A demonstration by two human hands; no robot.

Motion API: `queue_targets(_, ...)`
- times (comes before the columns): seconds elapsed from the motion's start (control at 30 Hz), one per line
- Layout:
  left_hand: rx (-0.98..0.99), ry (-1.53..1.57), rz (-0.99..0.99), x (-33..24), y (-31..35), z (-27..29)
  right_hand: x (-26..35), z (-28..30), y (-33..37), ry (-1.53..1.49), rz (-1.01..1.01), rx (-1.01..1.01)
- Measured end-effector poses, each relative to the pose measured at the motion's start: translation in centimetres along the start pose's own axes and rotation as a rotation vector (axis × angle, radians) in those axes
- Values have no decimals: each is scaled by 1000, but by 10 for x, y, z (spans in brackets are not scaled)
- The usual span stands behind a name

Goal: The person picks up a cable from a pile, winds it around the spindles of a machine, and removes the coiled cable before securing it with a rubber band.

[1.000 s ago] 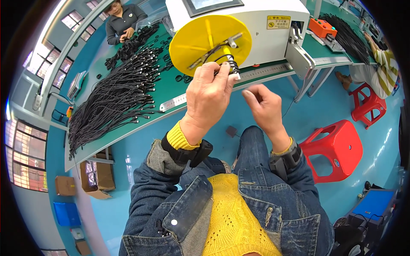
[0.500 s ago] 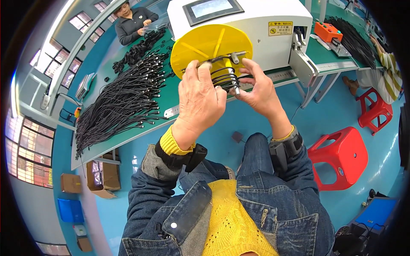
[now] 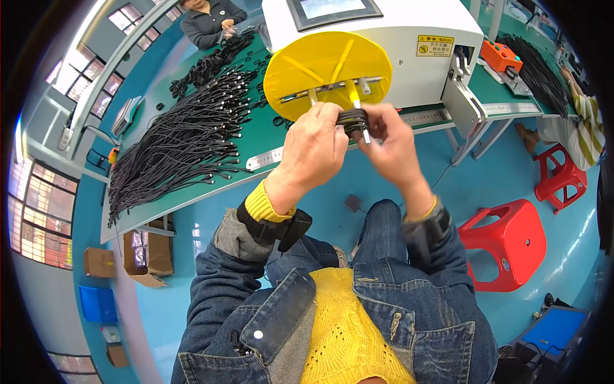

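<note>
L hand (image 3: 314,148): grip closed on black cord coil (image 3: 353,120)
R hand (image 3: 395,144): grip closed on coil too, prob.
Behind: yellow disc (image 3: 320,64), desk (image 3: 268,137)

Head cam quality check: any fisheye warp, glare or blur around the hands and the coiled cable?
Head view: strong fisheye, the green table edge bows and the corners go black; bright daylight through the windows at left, with sheen on the blue floor; left hand, right hand and black cable coil are sharp, no motion blur; yellow disc evenly lit.
</note>
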State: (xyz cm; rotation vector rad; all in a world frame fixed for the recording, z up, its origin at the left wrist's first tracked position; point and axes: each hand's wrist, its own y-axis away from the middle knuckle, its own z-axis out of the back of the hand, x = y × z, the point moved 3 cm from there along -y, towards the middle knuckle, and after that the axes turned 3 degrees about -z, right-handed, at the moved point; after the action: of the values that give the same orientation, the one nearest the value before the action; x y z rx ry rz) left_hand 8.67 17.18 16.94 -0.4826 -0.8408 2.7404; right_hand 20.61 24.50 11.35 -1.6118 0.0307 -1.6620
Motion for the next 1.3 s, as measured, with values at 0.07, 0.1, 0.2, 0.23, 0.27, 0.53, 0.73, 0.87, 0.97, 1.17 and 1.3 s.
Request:
queue_targets(0.07, 51, 13, 7, -2, 2, -1, 10, -10, 16, 129, 43, -237)
queue_targets(0.1, 50, 15, 10, -3, 2, -1, 12, -14, 14, 130, 41, -234)
queue_targets(0.2, 55, -32, -41, -10, -1, 5, 22, -16, 11, 444, 222, -382)
queue_targets(0.23, 50, -33, -38, -10, -2, 7, 23, -16, 10, 445, 226, -377)
queue_targets(0.27, 94, -45, -32, -9, -4, 7, 23, -15, 9, 435, 200, -364)
queue_targets(0.53, 201, -48, 8, -45, 43, 7, 37, -18, 52, 543, 122, -278)
queue_targets(0.73, 517, 177, 340, -19, 98, -18, -2, -43, 82, 647, -7, 188)
queue_targets(0.87, 391, 1010, 893, 41, 137, -39, -15, -74, 89, 470, -58, 290)
queue_targets(0.97, 501, 1718, 1068, 31, 150, -51, -25, -88, 92, 403, -66, 339)
queue_targets(1.17, 827, 1291, 985, 34, 155, -37, -36, -104, 96, 334, -92, 458)
queue_targets(1.3, 818, 1289, 1109, 32, 157, -38, -46, -107, 102, 355, -125, 455)
